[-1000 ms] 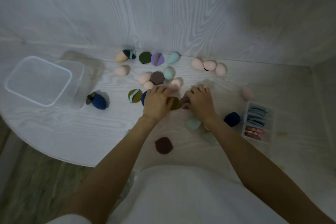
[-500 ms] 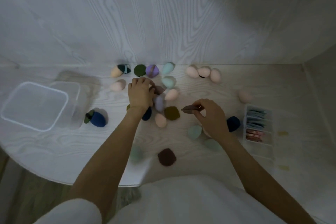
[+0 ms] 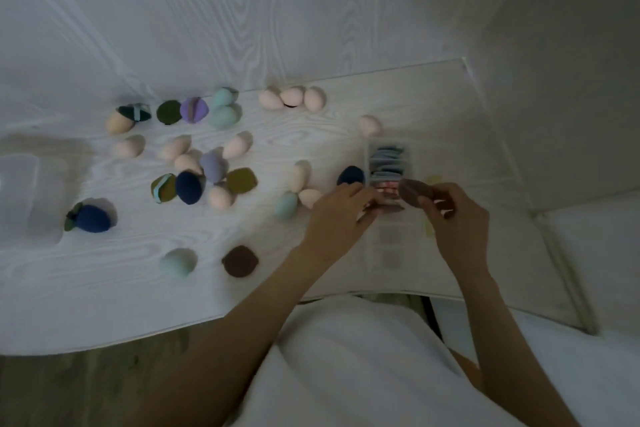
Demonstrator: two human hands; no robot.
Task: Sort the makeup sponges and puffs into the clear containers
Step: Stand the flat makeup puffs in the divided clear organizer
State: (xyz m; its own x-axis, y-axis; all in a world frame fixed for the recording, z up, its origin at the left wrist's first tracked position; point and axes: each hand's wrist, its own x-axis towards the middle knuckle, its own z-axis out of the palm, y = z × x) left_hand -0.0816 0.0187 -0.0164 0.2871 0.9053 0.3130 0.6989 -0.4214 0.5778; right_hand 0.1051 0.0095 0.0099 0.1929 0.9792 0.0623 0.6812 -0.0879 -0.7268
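My right hand (image 3: pixel 453 215) pinches a flat brown puff (image 3: pixel 414 192) just above the narrow clear organiser (image 3: pixel 388 239), which holds a row of upright blue-grey and pink puffs (image 3: pixel 386 166). My left hand (image 3: pixel 341 215) rests against the organiser's left side, fingers curled at a puff in it; whether it grips is unclear. Several pink, teal, navy, olive and purple sponges and puffs lie scattered over the white table (image 3: pixel 104 274). Another brown puff (image 3: pixel 240 261) and a teal sponge (image 3: pixel 177 263) lie near the front edge.
A large square clear container (image 3: pixel 17 184) sits at the far left, partly out of view. A white wall runs along the back and right. The table's curved front edge is close to my body.
My right hand carried the brown puff rightward to the organiser. My left hand left the sponge pile and moved right to the organiser. The view swung to the right.
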